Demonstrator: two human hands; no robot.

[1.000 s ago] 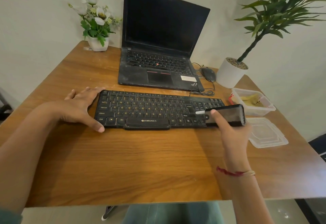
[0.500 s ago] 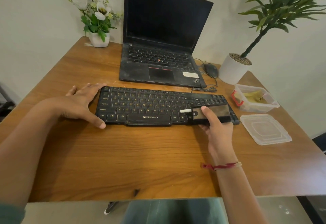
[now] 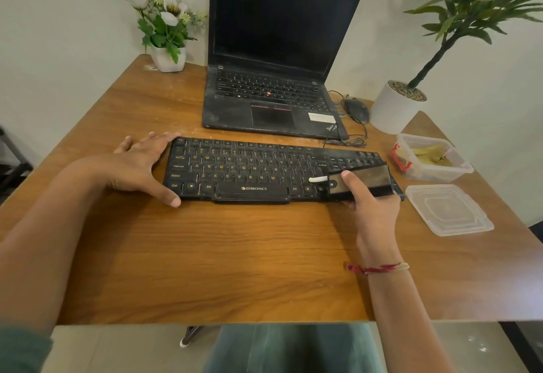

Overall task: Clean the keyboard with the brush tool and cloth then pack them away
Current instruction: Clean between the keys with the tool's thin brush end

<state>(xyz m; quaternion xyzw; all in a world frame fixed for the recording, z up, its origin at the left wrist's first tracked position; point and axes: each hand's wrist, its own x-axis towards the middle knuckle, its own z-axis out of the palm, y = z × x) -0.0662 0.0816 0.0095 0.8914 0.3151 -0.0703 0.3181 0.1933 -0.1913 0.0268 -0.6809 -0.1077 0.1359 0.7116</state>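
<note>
Wooden table (image 3: pixel 264 255) against a pale wall carries a black keyboard (image 3: pixel 249 169) in front of an open laptop (image 3: pixel 273 102). At the right edge, a clear container (image 3: pixel 458 171) holds what looks like a yellow cloth (image 3: pixel 430 156), with its lid (image 3: pixel 449 211) lying just beside it. The left hand (image 3: pixel 141 164) rests flat at the keyboard's left end with fingers spread, while the right hand (image 3: pixel 373 214) grips the dark brush tool (image 3: pixel 364 180) over the right end, thumb on top, its white tip (image 3: pixel 317 179) pointing left across the keys.
</note>
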